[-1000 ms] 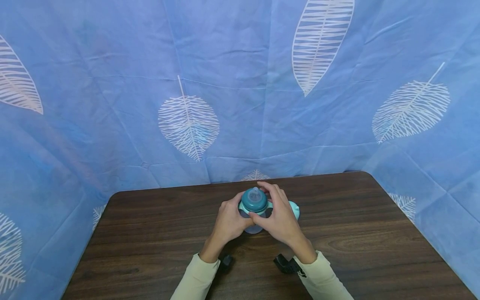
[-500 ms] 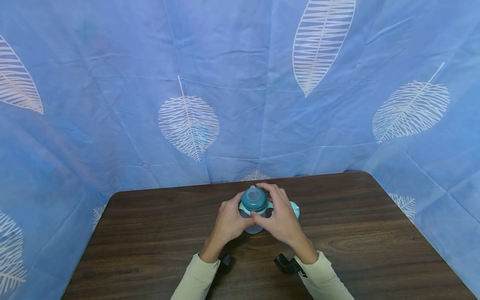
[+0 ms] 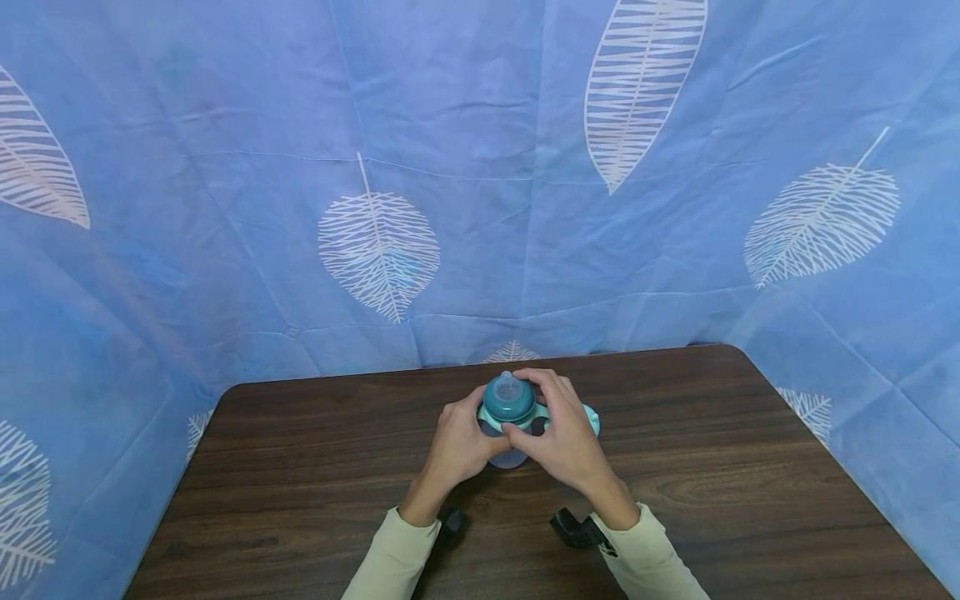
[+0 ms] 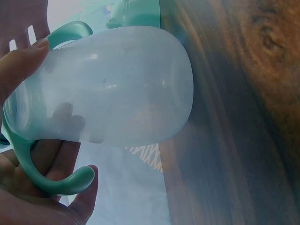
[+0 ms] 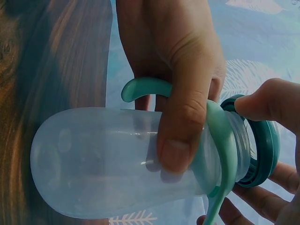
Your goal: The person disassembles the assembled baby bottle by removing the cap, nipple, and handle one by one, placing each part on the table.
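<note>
A baby bottle with a translucent body (image 5: pixel 103 164) and mint side handles (image 4: pixel 70 183) stands upright over the table in both hands. My left hand (image 3: pixel 456 437) grips it just below the neck. Its thumb (image 5: pixel 176 150) lies across the front, and the fingers curl round the back and the left handle. My right hand (image 3: pixel 561 433) pinches the dark teal collar (image 5: pixel 274 145) between thumb and fingers. A clear nipple (image 3: pixel 507 387) points up from that collar. In the right wrist view the collar sits at a slant at the mouth, and bare neck thread shows beside it.
A small mint piece (image 3: pixel 593 419) lies on the table behind the right hand. The dark wooden table (image 3: pixel 315 492) ends close beyond the hands at a blue cloth (image 3: pixel 480 250) with white leaf prints. Black wrist cameras (image 3: pixel 573 528) hang under both forearms.
The nipple and collar have shifted slightly left and the right thumb has crept slightly right over the last second. The left hand and the bottle body have stayed in place.
</note>
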{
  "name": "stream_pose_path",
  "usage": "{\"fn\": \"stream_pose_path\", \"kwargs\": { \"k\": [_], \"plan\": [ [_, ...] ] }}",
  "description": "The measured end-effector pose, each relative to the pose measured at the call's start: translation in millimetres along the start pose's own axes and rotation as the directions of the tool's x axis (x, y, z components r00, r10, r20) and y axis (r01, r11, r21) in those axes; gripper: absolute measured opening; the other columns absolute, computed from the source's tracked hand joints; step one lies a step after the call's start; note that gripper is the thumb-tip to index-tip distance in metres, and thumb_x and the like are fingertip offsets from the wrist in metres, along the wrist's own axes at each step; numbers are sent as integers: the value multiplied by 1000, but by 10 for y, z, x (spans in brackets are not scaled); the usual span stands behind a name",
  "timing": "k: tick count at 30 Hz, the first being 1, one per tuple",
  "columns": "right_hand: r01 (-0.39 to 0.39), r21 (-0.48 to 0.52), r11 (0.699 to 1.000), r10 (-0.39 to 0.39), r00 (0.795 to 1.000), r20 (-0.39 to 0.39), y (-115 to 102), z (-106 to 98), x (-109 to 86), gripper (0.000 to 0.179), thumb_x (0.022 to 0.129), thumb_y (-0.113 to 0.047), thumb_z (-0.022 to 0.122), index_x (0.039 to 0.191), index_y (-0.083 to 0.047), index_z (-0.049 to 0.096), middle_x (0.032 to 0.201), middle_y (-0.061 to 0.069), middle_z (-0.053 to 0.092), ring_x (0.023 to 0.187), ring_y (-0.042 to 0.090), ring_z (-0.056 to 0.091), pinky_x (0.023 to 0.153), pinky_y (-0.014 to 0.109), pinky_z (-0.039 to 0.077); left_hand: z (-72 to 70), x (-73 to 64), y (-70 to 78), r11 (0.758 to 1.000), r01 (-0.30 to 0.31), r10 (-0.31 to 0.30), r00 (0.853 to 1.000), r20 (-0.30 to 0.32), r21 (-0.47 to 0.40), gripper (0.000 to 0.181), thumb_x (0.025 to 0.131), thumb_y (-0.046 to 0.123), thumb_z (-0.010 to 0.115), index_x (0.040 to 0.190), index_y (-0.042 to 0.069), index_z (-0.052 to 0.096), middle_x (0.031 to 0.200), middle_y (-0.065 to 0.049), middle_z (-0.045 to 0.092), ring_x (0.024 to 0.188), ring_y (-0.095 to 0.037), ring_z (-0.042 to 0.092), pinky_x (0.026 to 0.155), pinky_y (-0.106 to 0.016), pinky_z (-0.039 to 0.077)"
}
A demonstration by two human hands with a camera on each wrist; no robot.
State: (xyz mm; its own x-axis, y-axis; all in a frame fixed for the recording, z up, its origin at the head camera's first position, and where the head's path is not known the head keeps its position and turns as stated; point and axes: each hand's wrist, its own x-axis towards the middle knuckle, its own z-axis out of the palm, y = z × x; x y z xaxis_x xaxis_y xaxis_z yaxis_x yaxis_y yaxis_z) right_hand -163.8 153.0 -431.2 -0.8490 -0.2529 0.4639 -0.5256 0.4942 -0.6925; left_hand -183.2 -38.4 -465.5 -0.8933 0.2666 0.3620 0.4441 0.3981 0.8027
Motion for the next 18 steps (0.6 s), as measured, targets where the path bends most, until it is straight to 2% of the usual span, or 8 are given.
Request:
{"fn": "stream_pose_path", "kwargs": {
  "k": [18],
  "plan": [
    [-3, -6, 1000, 3, 1000, -23, -38, -88, -8, 67, 89, -12, 91, 148, -11, 60, 141, 10, 62, 125, 29, 57, 98, 57, 58, 11, -14, 9, 1000, 9, -9, 1000, 5, 7, 71, 88, 20, 95, 146, -4, 64, 129, -16, 77, 115, -32, 76, 95, -52, 62]
  ]
}}
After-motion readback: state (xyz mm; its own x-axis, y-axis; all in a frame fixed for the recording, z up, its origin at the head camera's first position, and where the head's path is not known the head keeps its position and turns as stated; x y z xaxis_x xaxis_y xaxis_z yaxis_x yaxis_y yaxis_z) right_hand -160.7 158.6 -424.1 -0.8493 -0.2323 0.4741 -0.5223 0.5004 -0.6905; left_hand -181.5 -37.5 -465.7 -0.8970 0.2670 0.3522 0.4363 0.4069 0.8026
